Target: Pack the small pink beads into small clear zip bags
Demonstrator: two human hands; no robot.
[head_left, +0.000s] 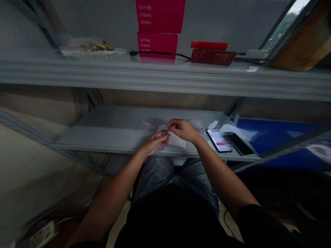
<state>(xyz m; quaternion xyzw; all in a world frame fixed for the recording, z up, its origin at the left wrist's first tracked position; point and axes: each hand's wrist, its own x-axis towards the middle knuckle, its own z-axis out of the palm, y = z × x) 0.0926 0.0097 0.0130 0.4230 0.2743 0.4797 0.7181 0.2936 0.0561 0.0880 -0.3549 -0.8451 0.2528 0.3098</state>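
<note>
Over the grey lower shelf [111, 125], my left hand [155, 142] is closed on a small clear plastic bag [160, 147], which shows faintly below the fingers. My right hand [184, 129] is just to its right, thumb and fingertips pinched together close to the left fingertips. Whatever lies in that pinch is too small and dark to make out. Beneath the right hand lies a whitish flat packet [178, 141]. Several clear bags with red edging [198, 125] lie behind the right wrist. A small pale strip [146, 122] rests left of the hands.
Right of my hands lie a lit phone [217, 139] and a dark phone-like slab [242, 144]. The upper shelf [155, 77] carries magenta boxes [158, 44], red boxes [213, 57], a black cable [160, 53], a bag with gold-coloured pieces [100, 46] and a cardboard box [302, 44].
</note>
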